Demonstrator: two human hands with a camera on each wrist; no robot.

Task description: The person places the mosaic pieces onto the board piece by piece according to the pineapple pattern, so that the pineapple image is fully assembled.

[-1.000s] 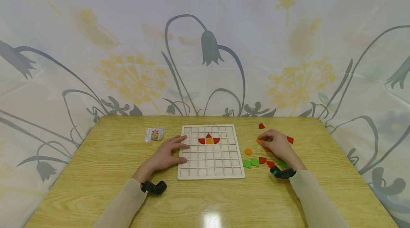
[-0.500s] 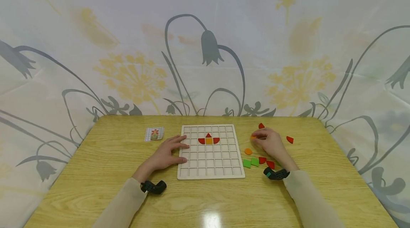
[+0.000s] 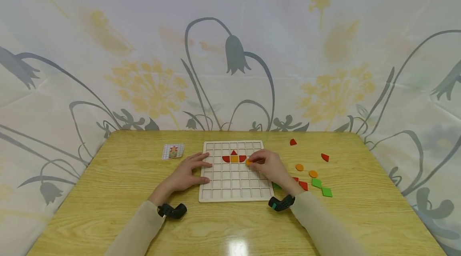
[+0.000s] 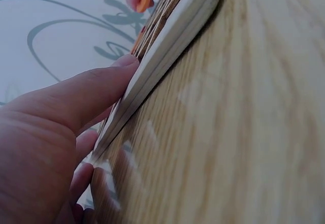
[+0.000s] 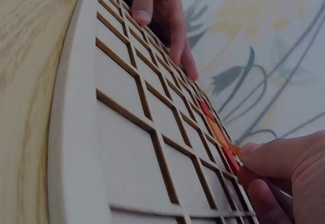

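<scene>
left hand (image 3: 189, 172) at board's left rim, fingers spread and relaxed, touching the edge, gripping nothing. right hand (image 3: 270, 166) over right half of board, thumb and fingers pinching an orange piece (image 3: 249, 163). piece is just right of the right red rounded piece (image 3: 243, 159); whether it touches the board, can't tell. its shape mostly hidden by fingers.

handling guess: piece thin, stiff, light, hard to break; smooth faces could slip, so take it by opposite edges, thumb against forefinger, leaving its underside free. gridded board (image 3: 235, 200) looks rigid and light, may slide if bumped; steady it by the rim.

loose on table (image 3: 201, 232), right side, near to far: green pieces (image 3: 326, 192), one more green partly behind right wrist, two red pieces (image 3: 303, 185) by the forearm, two orange discs (image 3: 313, 174), then red pieces at far right (image 3: 325, 157) and farther back (image 3: 293, 142).

on board, far half: orange square (image 3: 234, 159) between two red rounded pieces, red triangle (image 3: 233, 153) beyond it. pattern card (image 3: 173, 151) far left. flowered wall (image 3: 234, 88) behind.
</scene>
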